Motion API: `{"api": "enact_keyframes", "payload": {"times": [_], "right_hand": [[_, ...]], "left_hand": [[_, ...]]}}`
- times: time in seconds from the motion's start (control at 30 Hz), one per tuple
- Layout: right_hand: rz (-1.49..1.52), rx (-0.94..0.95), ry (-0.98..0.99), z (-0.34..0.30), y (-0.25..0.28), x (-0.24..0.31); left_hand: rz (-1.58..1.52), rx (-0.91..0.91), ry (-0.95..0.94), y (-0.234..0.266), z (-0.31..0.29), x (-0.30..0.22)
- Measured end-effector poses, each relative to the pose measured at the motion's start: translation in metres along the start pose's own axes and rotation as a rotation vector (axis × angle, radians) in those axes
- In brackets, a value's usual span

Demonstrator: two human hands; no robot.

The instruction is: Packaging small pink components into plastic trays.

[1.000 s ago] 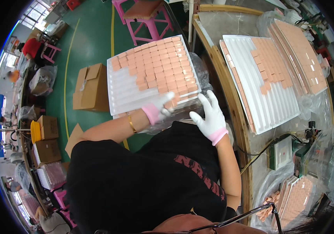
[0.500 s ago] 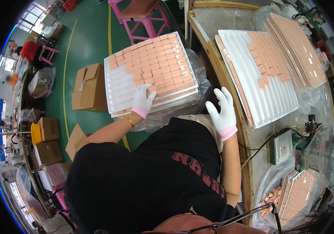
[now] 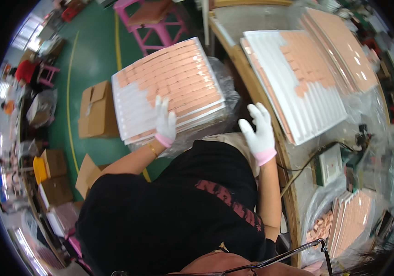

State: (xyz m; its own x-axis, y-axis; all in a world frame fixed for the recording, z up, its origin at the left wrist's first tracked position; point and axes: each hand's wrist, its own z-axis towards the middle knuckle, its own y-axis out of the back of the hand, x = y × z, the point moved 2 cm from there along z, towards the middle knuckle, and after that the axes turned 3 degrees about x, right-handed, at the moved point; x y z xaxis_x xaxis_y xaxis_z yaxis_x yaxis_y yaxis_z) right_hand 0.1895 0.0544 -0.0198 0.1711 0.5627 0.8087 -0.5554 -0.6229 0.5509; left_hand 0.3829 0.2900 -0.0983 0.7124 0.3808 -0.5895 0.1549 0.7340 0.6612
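Both my hands wear white gloves with pink cuffs. My left hand (image 3: 165, 122) is open over the front part of a white ridged tray (image 3: 130, 110), its fingers stretched near the edge of the rows. Small peach-coloured blocks (image 3: 183, 69) fill most of that tray; its left side is bare. It tops a stack of similar trays. My right hand (image 3: 260, 133) hovers open with fingers apart, beside the workbench edge, touching nothing I can see. A second white ridged tray (image 3: 275, 69), part covered with the same blocks, lies on the bench to the right.
More stacked panels of peach blocks (image 3: 339, 46) lie at the bench's far right. Loose blocks (image 3: 319, 227) sit in clear plastic at the near right. A cardboard box (image 3: 98, 110) stands left of the stack, a pink stool (image 3: 158, 32) beyond it. Cables (image 3: 305, 168) cross the bench (image 3: 293, 175).
My left hand's fingers, earlier bent onto a block at the row edge, are now straightened. My right hand stays open. The whole view has shifted and is slightly blurred.
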Motion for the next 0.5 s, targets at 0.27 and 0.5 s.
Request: {"api": "enact_keyframes", "payload": {"times": [0.27,0.5], "right_hand": [[-0.073,-0.081,-0.089,-0.031,0.022,-0.005],[0.012,-0.340,-0.206,-0.096,0.078,-0.016]], "left_hand": [[0.033,0.126,-0.358,0.000,0.030,-0.060],[-0.412,0.207,-0.324,-0.140,0.164,-0.164]]}}
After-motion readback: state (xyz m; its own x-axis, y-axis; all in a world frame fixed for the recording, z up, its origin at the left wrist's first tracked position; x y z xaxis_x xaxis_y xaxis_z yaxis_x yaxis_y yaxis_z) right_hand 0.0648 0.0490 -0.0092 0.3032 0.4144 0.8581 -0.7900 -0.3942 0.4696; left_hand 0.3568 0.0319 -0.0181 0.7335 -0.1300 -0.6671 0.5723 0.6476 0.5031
